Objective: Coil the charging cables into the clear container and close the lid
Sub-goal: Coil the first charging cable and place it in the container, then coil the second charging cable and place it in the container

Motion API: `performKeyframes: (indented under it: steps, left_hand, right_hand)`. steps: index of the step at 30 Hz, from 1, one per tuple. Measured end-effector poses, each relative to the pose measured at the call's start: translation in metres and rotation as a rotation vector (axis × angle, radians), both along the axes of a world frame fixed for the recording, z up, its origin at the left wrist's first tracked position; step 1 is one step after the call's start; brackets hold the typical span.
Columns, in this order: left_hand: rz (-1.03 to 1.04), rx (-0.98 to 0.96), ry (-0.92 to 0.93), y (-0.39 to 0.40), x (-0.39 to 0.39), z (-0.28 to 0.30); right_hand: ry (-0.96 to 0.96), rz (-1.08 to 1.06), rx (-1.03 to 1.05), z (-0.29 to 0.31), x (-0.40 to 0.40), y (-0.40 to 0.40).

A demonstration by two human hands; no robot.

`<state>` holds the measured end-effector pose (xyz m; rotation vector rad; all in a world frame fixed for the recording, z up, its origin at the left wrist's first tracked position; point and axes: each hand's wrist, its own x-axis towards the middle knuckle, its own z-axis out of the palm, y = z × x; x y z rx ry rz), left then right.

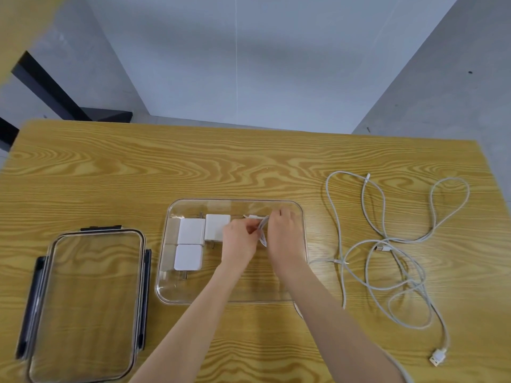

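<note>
On the wooden table (110,167), at far left, the clear lid (85,305) with dark latches lies flat, well apart from its box. Next comes the clear container (166,286), open, with three white charger blocks (190,230) in its left half. Over its right half the left hand (239,239) and right hand (284,233) meet, each with fingers curled, pinching a small folded bundle of white cable (262,230) between them. Farther right the loose charging cables (387,244) sprawl in tangled loops on the table, one plug (438,357) near the front edge. They look light, limp and springy, likely to uncoil; best taken near a plug end and wound, I judge.
</note>
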<state>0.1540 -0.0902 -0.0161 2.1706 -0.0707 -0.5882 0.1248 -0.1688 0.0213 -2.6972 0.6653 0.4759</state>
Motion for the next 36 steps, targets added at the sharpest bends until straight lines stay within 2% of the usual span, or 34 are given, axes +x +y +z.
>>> performKeyframes:
  steps: [3,6,11,16,20,23,27,29,32,36]
  left_hand:
    - [0.051,0.017,-0.009,-0.002,0.001,-0.005]
    - [0.07,0.019,0.021,-0.002,0.0,-0.008]
    - [0.064,0.014,0.034,-0.001,-0.006,-0.002]
    - [0.057,0.051,0.002,0.0,-0.014,0.008]
    - [-0.028,0.125,-0.162,-0.006,-0.029,0.034]
    - [-0.176,0.0,-0.335,-0.028,-0.047,0.067]
    - [-0.38,-0.226,-0.356,-0.066,-0.085,0.095]
    - [-0.48,-0.269,-0.324,-0.083,-0.104,0.094]
    - [-0.59,-0.261,-0.26,-0.102,-0.131,0.079]
    - [-0.63,-0.257,-0.195,-0.124,-0.159,0.06]
  right_hand:
    - [-0.025,-0.006,0.021,-0.002,-0.005,0.001]
    - [-0.187,-0.03,0.16,0.001,-0.012,-0.006]
    - [-0.51,-0.331,0.408,0.025,-0.034,-0.036]
    - [-0.538,-0.487,0.533,0.025,-0.06,-0.063]
    - [-0.533,-0.552,0.657,0.022,-0.085,-0.072]
    - [-0.593,-0.585,0.727,0.031,-0.104,-0.084]
    - [-0.731,-0.684,0.719,0.046,-0.146,-0.118]
    - [-0.756,-0.772,0.669,0.045,-0.172,-0.136]
    - [-0.751,-0.92,0.505,0.033,-0.211,-0.159]
    - [-0.661,-1.015,0.237,0.014,-0.251,-0.177]
